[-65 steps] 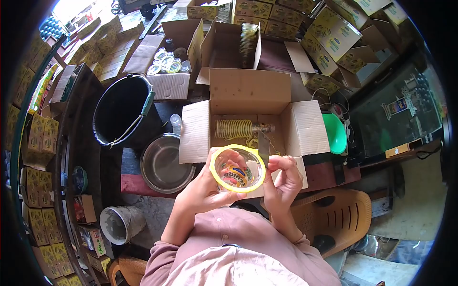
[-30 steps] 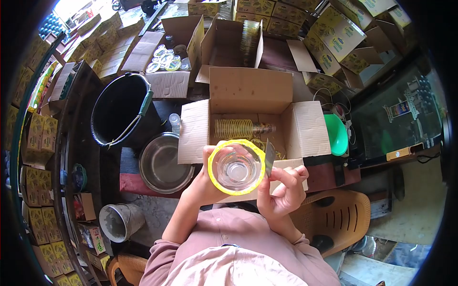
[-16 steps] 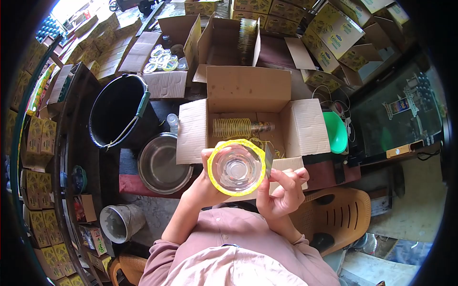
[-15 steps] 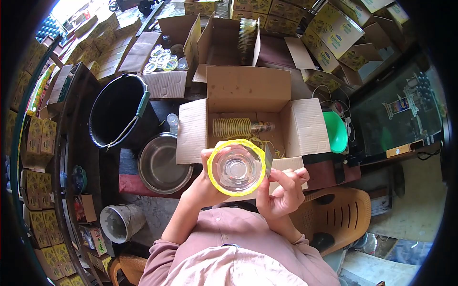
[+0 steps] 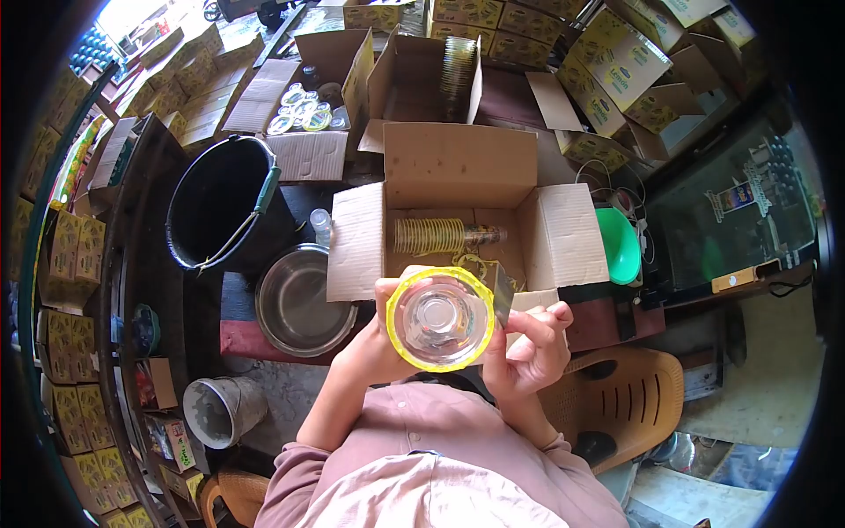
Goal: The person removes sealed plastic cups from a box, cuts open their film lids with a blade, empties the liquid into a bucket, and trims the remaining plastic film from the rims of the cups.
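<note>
My left hand is wrapped round the side of a clear plastic cup with a yellow rim, its open mouth facing up at me. A thin grey blade is pinched between the fingertips of my right hand, upright against the cup's right edge. Just beyond the cup stands an open cardboard box. Inside it lies a row of nested yellow-rimmed cups, with yellow scraps near them.
To the left are a black bucket, a steel bowl, a small clear cup and a grey pail. A green bowl sits right of the box. Behind stand more boxes; a tan chair is at the right.
The cup has turned from showing its printed side to facing me with its mouth. In the last half second, both hands and the cup shifted slightly down and right.
</note>
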